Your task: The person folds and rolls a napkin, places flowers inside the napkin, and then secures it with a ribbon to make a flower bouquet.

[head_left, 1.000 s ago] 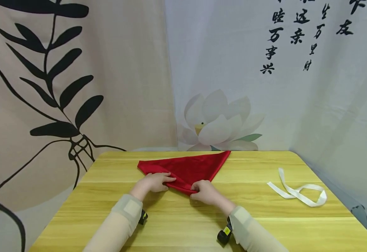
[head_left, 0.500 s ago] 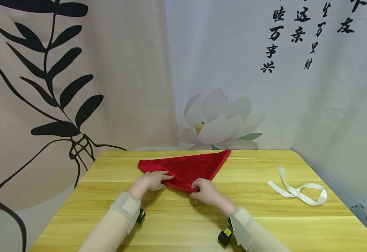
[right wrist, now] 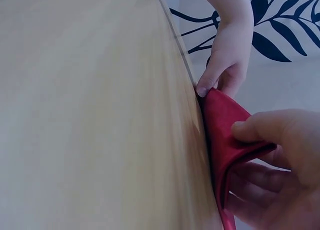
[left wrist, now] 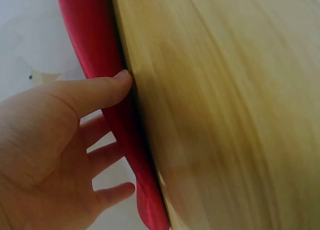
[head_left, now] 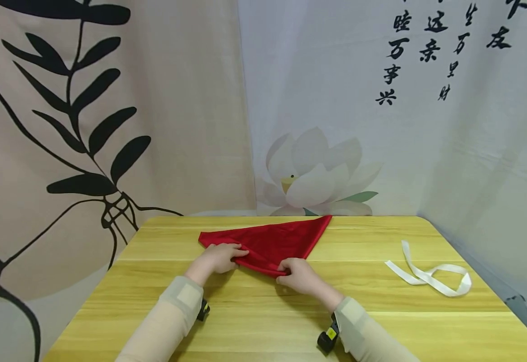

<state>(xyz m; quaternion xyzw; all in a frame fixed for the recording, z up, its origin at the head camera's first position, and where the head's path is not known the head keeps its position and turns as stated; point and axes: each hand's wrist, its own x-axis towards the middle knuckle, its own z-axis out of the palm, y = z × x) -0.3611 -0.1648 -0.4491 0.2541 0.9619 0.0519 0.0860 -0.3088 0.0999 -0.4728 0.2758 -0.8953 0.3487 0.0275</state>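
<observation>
A shiny red cloth (head_left: 286, 241), folded and roughly triangular, lies toward the far side of the wooden table. My left hand (head_left: 215, 259) rests on its near left part, fingers fairly straight. In the left wrist view the thumb (left wrist: 112, 88) lies along the cloth's near edge, with the other fingers spread across it. With thumb and fingers, my right hand (head_left: 301, 276) pinches the near corner. The right wrist view shows the folded layers of the cloth (right wrist: 225, 122) lifted a little between that thumb (right wrist: 247, 130) and the fingers below.
A white ribbon (head_left: 426, 277) lies loosely looped at the right of the table (head_left: 245, 322). Behind the table's far edge hangs a printed curtain (head_left: 191, 125) with plants, a lotus and characters. A small dark camera (head_left: 328, 339) sits at the right wrist.
My left hand has slid slightly left on the cloth. My right hand has shifted slightly right, still pinching the near corner. The ribbon stays in place.
</observation>
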